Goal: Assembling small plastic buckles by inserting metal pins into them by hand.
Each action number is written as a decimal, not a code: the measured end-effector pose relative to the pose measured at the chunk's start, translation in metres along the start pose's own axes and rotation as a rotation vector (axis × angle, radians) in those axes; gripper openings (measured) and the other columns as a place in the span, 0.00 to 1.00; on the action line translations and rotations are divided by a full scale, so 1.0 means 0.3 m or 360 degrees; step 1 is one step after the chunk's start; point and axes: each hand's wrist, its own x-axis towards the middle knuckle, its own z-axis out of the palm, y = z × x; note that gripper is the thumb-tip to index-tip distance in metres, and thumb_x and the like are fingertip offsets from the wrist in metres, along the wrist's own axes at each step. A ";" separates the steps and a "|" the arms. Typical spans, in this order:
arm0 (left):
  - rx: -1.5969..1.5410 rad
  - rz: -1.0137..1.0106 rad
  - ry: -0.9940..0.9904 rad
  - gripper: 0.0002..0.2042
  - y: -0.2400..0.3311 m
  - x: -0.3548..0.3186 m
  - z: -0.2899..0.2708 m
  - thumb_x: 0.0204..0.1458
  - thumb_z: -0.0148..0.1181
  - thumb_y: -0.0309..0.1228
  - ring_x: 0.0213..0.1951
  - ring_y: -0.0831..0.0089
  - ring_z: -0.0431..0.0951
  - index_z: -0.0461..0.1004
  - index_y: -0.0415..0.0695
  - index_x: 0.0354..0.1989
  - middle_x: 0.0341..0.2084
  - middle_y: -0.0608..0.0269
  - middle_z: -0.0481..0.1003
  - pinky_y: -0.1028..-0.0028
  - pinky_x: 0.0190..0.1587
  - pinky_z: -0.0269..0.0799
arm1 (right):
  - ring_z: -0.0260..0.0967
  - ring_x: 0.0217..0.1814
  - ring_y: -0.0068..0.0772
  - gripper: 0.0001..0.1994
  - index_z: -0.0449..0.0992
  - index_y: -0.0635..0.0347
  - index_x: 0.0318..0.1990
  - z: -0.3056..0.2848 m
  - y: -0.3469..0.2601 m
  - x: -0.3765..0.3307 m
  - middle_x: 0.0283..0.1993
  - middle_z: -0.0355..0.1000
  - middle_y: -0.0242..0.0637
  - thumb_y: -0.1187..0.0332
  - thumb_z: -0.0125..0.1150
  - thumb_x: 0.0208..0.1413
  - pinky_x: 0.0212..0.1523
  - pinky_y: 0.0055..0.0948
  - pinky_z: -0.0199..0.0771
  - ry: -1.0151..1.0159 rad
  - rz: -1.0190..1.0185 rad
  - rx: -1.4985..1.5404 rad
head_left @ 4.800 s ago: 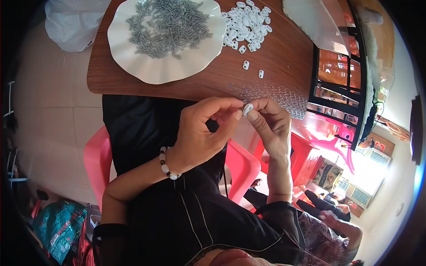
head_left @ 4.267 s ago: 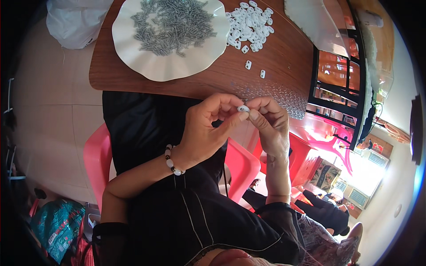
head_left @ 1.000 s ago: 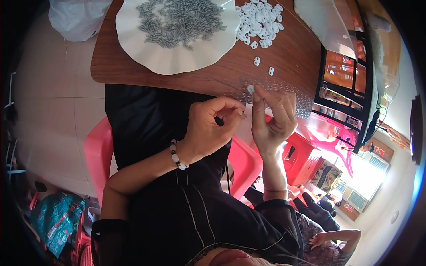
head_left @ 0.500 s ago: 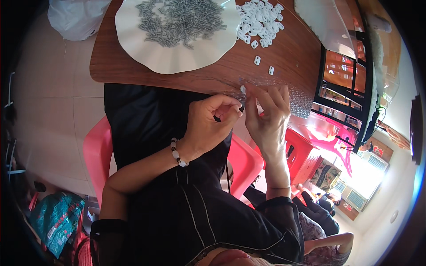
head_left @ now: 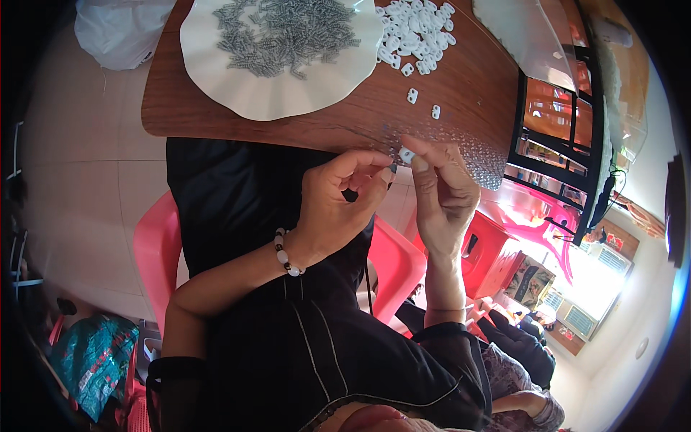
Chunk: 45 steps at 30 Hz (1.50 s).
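Observation:
My right hand (head_left: 448,198) pinches a small white plastic piece with two holes (head_left: 406,155) between thumb and forefinger. Just left of it, my left hand (head_left: 347,189) has its thumb and forefinger closed at the tips on a small grey piece (head_left: 393,168), too small to make out clearly. Both hands hover at the table's near edge, over a strip of bubble wrap (head_left: 471,160), close together but apart. Farther back, a white wavy-rimmed plate (head_left: 277,101) bears a heap of small metal springs (head_left: 288,39). Beside it lies a pile of similar white pieces (head_left: 416,32).
Two single white pieces, one of them nearer (head_left: 436,112), lie apart from the pile on the brown wooden table (head_left: 216,115). A white plastic bag (head_left: 119,32) is at the far left. Pink chair parts (head_left: 396,266) flank my lap. A person's arm (head_left: 520,403) shows at lower right.
My right hand has turned and drawn slightly back toward me, so the white piece now shows its holes. My left hand stays nearly in place. The view has shifted slightly.

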 end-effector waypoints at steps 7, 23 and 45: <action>0.0143 0.0139 -0.0010 0.08 0.014 0.002 -0.009 0.54 0.59 0.21 0.35 0.81 0.78 0.75 0.34 0.41 0.33 0.60 0.79 0.81 0.40 0.73 | 0.65 0.37 0.25 0.07 0.79 0.63 0.41 0.010 -0.013 -0.012 0.34 0.74 0.35 0.77 0.59 0.55 0.41 0.23 0.65 0.0070 -0.0003 0.0039; 0.0148 0.0198 0.0016 0.06 0.025 0.000 -0.011 0.52 0.61 0.20 0.33 0.83 0.77 0.77 0.34 0.38 0.31 0.61 0.79 0.81 0.39 0.73 | 0.64 0.39 0.21 0.08 0.78 0.68 0.43 0.015 -0.018 -0.018 0.35 0.69 0.33 0.78 0.57 0.56 0.43 0.19 0.61 -0.0022 -0.0118 -0.0128; 0.0213 0.0119 -0.0053 0.03 0.035 0.014 -0.005 0.53 0.59 0.21 0.29 0.83 0.77 0.75 0.34 0.33 0.25 0.63 0.78 0.82 0.33 0.72 | 0.65 0.37 0.22 0.07 0.78 0.65 0.41 -0.008 0.047 0.071 0.34 0.73 0.34 0.77 0.58 0.56 0.38 0.23 0.65 0.0155 -0.0086 -0.0133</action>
